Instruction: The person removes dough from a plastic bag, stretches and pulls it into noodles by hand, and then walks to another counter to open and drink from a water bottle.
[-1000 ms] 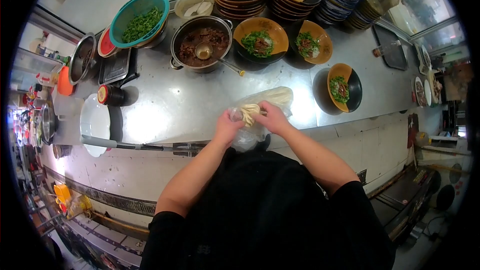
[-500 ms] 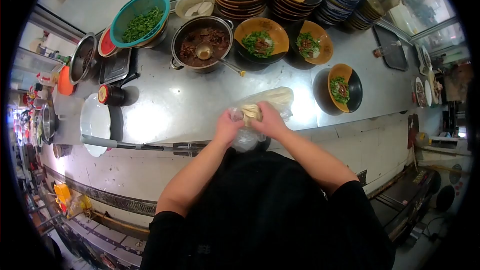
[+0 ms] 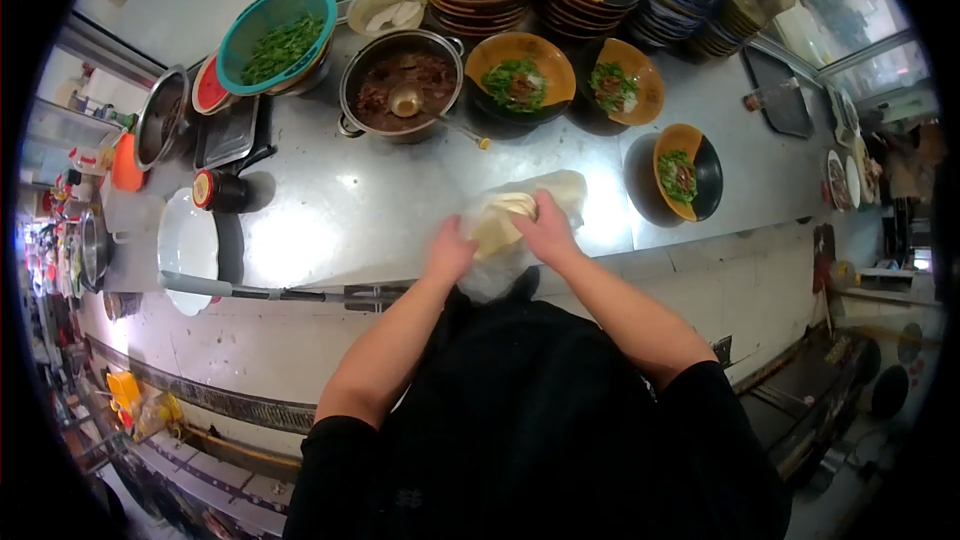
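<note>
Brushed steel covers the long counter [image 3: 350, 220] stretching across the frame, its sheen bright at left of centre, with a pale, speckled floor [image 3: 620, 310] below and a glazed window [image 3: 850, 20] at upper right. Along the top edge rise a blue-and-white bowl stack [image 3: 685, 5] and two glazed brown bowl stacks, smooth and round. At upper left a teal plastic basin [image 3: 240, 35] holds leafy greens [image 3: 280, 52]; beside it, a round metal pot [image 3: 347, 95] holds dark, lumpy stew. A long grey handle [image 3: 225, 290] crosses in front of the scalloped white dish [image 3: 185, 230] at left. Three brown-and-black bowls with chopped greens stand at upper centre and right of centre. Near the middle, at the counter's front edge, lies a crinkled clear plastic bag [image 3: 555, 198], with a soft, pale bundle [image 3: 495, 225] in its mouth. The right hand [image 3: 547, 232] grasps the bundle; the left hand [image 3: 450, 248] is blurred beside the bag, its grip impossible to tell. A metal ladle [image 3: 408, 100] rests in the pot.
</note>
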The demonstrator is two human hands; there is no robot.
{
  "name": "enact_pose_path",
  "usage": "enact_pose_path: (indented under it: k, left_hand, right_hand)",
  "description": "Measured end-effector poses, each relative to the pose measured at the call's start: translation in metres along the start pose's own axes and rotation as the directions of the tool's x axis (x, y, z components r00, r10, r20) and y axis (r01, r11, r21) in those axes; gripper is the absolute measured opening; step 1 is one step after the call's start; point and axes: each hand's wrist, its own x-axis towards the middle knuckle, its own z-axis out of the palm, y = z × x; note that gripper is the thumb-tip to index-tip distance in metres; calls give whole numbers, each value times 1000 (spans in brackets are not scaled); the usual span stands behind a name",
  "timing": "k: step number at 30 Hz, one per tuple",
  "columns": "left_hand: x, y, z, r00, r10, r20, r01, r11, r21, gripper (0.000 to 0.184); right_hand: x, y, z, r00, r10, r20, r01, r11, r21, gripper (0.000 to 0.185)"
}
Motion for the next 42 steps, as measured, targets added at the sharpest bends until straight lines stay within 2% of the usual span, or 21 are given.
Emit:
enact_pose_path:
  k: [2,4,7,10,14,16,17,19,20,22,26,28,29,31,33,35,36,37,38,40,42]
  left_hand:
    - [10,0,-3,995,98,-2,-97,987,128,49]
    - [19,-1,-15,991,115,-64,-106,985,132,41]
    - [28,3,-28,990,94,-104,-84,991,104,44]
    - [29,6,-28,985,108,-133,-95,990,100,40]
    - [7,12,-26,972,149,-183,-113,975,191,43]
    - [-5,5,-23,841,439,-315,-280,853,441,33]
    - [-9,4,-24,841,441,-313,-283,852,442,33]
    - [-19,4,-27,880,462,-114,-371,816,443,36]
    - [-24,1,-30,880,462,-113,-371,816,443,36]
    - [-33,-11,-40,804,434,406,-570,758,317,31]
    - [-54,-47,-56,660,482,576,-736,570,366,26]
    - [-47,-103,-56,509,511,693,-860,257,441,26]
    - [-52,-115,-59,510,508,694,-859,258,443,26]
    - [-60,-124,-65,724,226,652,-667,471,578,24]
    - [-67,-112,-76,755,271,596,-625,570,533,22]
    - [-75,-87,-89,784,313,536,-586,658,472,21]
    - [-78,-73,-96,873,295,389,-463,753,467,21]
    - [-76,-65,-97,938,255,234,-336,836,434,22]
    - [-72,-60,-94,938,255,234,-336,836,434,22]
    - [-64,-51,-89,922,350,-165,-266,883,386,26]
    - [-52,-37,-82,923,358,-141,-289,887,361,27]
  right_hand:
    - [2,6,-10,998,-22,-56,20,999,-32,37]
    - [2,10,-29,995,-9,-102,29,979,203,35]
    - [-16,-34,-80,989,25,-147,68,800,596,16]
    - [-28,-42,-114,973,10,-231,149,735,661,19]
    - [-48,-70,-157,937,98,-335,239,521,819,19]
    - [-60,-83,-178,922,136,-363,264,465,845,20]
    - [-65,-83,-190,913,117,-392,305,442,843,23]
    - [-75,-88,-209,902,98,-421,346,420,839,27]
    - [-81,-93,-217,878,46,-477,399,479,781,26]
    - [-88,-98,-220,851,-12,-525,449,533,717,24]
    - [-88,-85,-202,828,5,-560,418,661,624,18]
    - [-83,-77,-182,837,-29,-546,403,708,580,17]
    - [-80,-80,-169,875,15,-483,326,720,612,17]
    - [-78,-88,-149,907,61,-416,244,728,641,16]
    - [-76,-94,-136,944,174,-280,164,488,857,15]
    - [-70,-81,-124,948,244,-207,93,409,908,16]
    - [-64,-69,-116,943,305,-130,26,324,946,16]
    - [-58,-50,-107,943,305,-132,28,324,946,16]
    - [-50,-23,-96,941,332,-62,-63,353,933,18]
    - [-34,43,-72,933,359,9,-154,379,913,20]
    - [-21,108,-58,798,597,-85,-384,612,692,27]
